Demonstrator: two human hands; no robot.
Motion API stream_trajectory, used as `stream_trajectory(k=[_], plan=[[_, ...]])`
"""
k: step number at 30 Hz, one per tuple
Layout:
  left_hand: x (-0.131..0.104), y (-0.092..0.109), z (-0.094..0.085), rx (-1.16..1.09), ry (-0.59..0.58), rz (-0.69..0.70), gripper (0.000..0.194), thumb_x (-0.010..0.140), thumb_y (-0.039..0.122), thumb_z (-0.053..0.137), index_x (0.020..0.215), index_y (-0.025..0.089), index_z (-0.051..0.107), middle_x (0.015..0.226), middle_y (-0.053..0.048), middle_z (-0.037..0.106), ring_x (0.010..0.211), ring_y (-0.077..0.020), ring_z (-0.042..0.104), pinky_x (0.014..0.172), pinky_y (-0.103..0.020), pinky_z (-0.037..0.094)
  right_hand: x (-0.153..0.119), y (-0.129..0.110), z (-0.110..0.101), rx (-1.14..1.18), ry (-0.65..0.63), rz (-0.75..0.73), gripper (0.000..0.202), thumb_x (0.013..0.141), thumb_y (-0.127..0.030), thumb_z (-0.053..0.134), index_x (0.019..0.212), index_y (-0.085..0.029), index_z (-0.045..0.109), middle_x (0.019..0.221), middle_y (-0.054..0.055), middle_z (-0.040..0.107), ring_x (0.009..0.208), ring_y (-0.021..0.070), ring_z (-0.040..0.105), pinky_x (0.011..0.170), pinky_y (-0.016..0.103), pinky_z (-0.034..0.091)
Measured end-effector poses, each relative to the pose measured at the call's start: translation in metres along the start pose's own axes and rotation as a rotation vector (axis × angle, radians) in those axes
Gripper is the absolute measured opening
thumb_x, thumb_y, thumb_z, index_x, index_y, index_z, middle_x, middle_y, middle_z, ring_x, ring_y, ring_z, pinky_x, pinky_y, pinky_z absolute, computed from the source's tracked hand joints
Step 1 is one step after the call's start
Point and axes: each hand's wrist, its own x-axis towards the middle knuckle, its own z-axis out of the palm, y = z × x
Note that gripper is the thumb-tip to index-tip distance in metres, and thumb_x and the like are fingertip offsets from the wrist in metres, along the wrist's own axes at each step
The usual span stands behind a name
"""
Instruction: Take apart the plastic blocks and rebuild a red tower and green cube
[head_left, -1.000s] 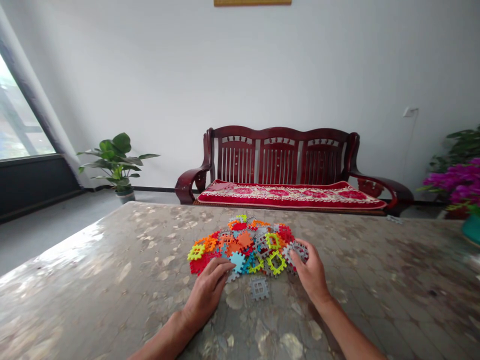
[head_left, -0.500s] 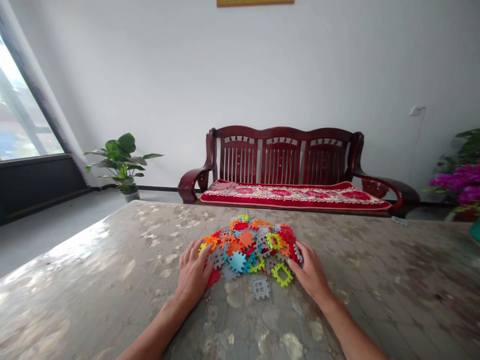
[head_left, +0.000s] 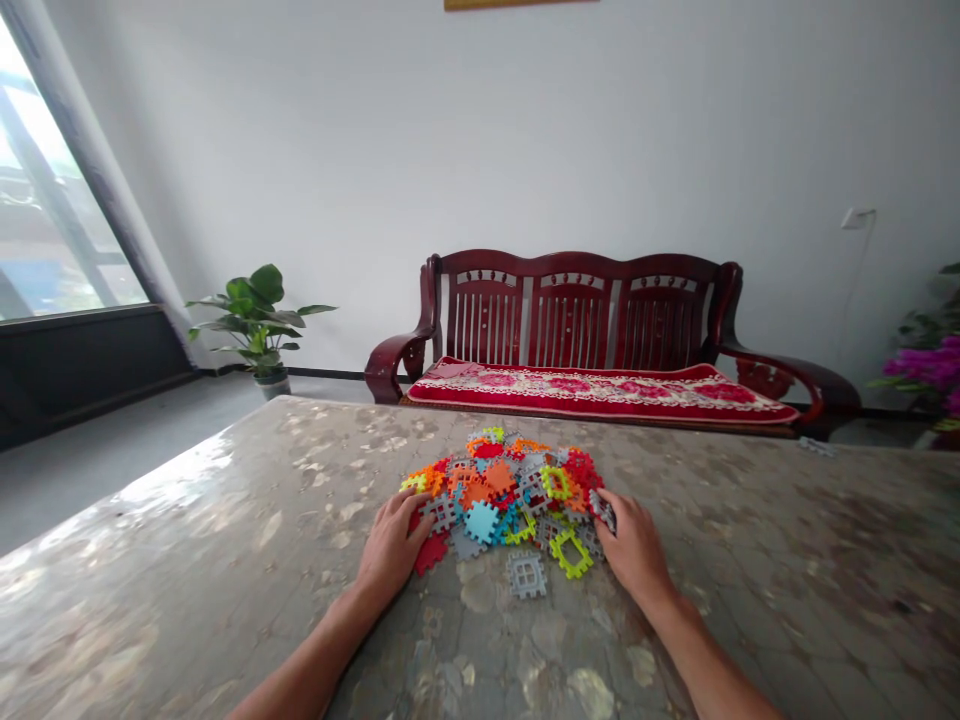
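A heap of plastic interlocking tiles (head_left: 480, 521) in grey, red, orange, blue and lime green lies on the table. My left hand (head_left: 391, 540) rests against its left edge, thumb and fingers apart, beside a red tile (head_left: 431, 553). On the opposite edge, my right hand (head_left: 632, 540) has its thumb and fingers around a grey tile (head_left: 602, 510), which is tilted up and partly covered. A lime-green frame tile (head_left: 571, 553) lies just left of that hand. Nearest to me is a flat grey window tile (head_left: 527, 575).
The table (head_left: 225, 600) has a glossy patterned cover. A grey piece (head_left: 816, 447) lies by its far right edge. Behind stand a dark red wooden bench (head_left: 566, 262) with a red mat (head_left: 600, 388) and a potted plant (head_left: 259, 315). Purple flowers (head_left: 930, 368) are at right.
My right hand has closed in from a spread pose onto a grey tile at the heap's right edge. My left hand stays by the left edge. The view has shifted slightly.
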Motion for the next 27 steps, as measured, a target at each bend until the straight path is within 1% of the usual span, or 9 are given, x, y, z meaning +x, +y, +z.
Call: stream_trajectory(k=[4, 7, 11, 14, 17, 19, 22, 25, 27], plan=[[0.003, -0.003, 0.001, -0.128, 0.057, 0.024, 0.029, 0.084, 0.038, 0.054, 0.101, 0.023, 0.072, 0.114, -0.008, 0.068, 0.111, -0.0258, 0.061, 0.102, -0.042, 0.045, 0.002, 0.001, -0.001, 0.097, 0.001, 0.063, 0.038, 0.082, -0.034, 0.047, 0.111, -0.02, 0.066, 0.108, 0.01, 0.071, 0.1, 0.0275, 0.063, 0.092, 0.043, 0.047], [0.005, -0.004, 0.001, -0.214, 0.075, -0.015, 0.024, 0.083, 0.035, 0.052, 0.091, 0.023, 0.071, 0.106, -0.007, 0.069, 0.102, -0.0237, 0.065, 0.095, -0.039, 0.049, 0.004, 0.003, -0.001, 0.173, 0.007, 0.13, 0.041, 0.081, -0.039, 0.047, 0.112, -0.02, 0.065, 0.111, 0.011, 0.071, 0.104, 0.0279, 0.063, 0.094, 0.043, 0.047], [0.004, -0.005, 0.001, -0.29, 0.068, -0.064, 0.025, 0.081, 0.036, 0.052, 0.093, 0.023, 0.07, 0.106, -0.005, 0.069, 0.097, -0.0222, 0.066, 0.091, -0.037, 0.051, 0.006, 0.001, -0.004, 0.247, 0.01, 0.192, 0.043, 0.079, -0.044, 0.049, 0.11, -0.02, 0.066, 0.112, 0.01, 0.071, 0.105, 0.0276, 0.064, 0.095, 0.043, 0.047], [0.004, -0.008, 0.003, -0.315, 0.084, -0.086, 0.025, 0.08, 0.033, 0.051, 0.094, 0.024, 0.07, 0.11, -0.005, 0.068, 0.101, -0.0217, 0.066, 0.093, -0.036, 0.051, 0.006, -0.003, -0.008, 0.291, 0.013, 0.239, 0.048, 0.076, -0.049, 0.051, 0.11, -0.019, 0.067, 0.111, 0.011, 0.071, 0.104, 0.028, 0.065, 0.095, 0.042, 0.048], [0.005, -0.011, 0.003, -0.338, 0.119, -0.105, 0.028, 0.08, 0.031, 0.049, 0.096, 0.023, 0.07, 0.116, -0.006, 0.066, 0.103, -0.0214, 0.065, 0.093, -0.036, 0.052, 0.005, -0.007, -0.013, 0.31, 0.015, 0.332, 0.054, 0.075, -0.055, 0.051, 0.112, -0.019, 0.066, 0.111, 0.012, 0.072, 0.102, 0.0291, 0.066, 0.091, 0.042, 0.049], [0.008, -0.013, 0.001, -0.303, 0.135, -0.108, 0.031, 0.081, 0.034, 0.049, 0.1, 0.022, 0.07, 0.12, -0.008, 0.064, 0.106, -0.0226, 0.064, 0.093, -0.037, 0.052, 0.005, -0.008, -0.015, 0.318, 0.02, 0.369, 0.056, 0.075, -0.057, 0.05, 0.113, -0.019, 0.065, 0.11, 0.012, 0.072, 0.101, 0.0297, 0.066, 0.089, 0.042, 0.05], [0.014, -0.015, -0.003, -0.129, 0.139, -0.127, 0.041, 0.082, 0.041, 0.053, 0.114, 0.02, 0.068, 0.127, -0.012, 0.062, 0.119, -0.0273, 0.058, 0.103, -0.042, 0.045, 0.006, -0.009, -0.015, 0.327, 0.022, 0.359, 0.056, 0.076, -0.058, 0.051, 0.113, -0.019, 0.065, 0.11, 0.012, 0.072, 0.102, 0.0294, 0.066, 0.089, 0.041, 0.05], [0.02, -0.013, -0.007, 0.029, 0.042, -0.15, 0.052, 0.083, 0.041, 0.056, 0.129, 0.018, 0.061, 0.132, -0.012, 0.062, 0.123, -0.0295, 0.055, 0.105, -0.043, 0.041, 0.007, -0.01, -0.015, 0.332, 0.023, 0.327, 0.055, 0.077, -0.058, 0.052, 0.112, -0.019, 0.066, 0.111, 0.012, 0.072, 0.104, 0.0289, 0.066, 0.092, 0.041, 0.049], [0.023, -0.01, -0.008, 0.084, -0.037, -0.13, 0.052, 0.084, 0.039, 0.056, 0.132, 0.019, 0.059, 0.129, -0.01, 0.065, 0.121, -0.029, 0.056, 0.104, -0.042, 0.041, 0.007, -0.011, -0.015, 0.351, 0.021, 0.302, 0.054, 0.077, -0.058, 0.053, 0.112, -0.019, 0.066, 0.112, 0.012, 0.072, 0.105, 0.0285, 0.065, 0.094, 0.042, 0.049]])
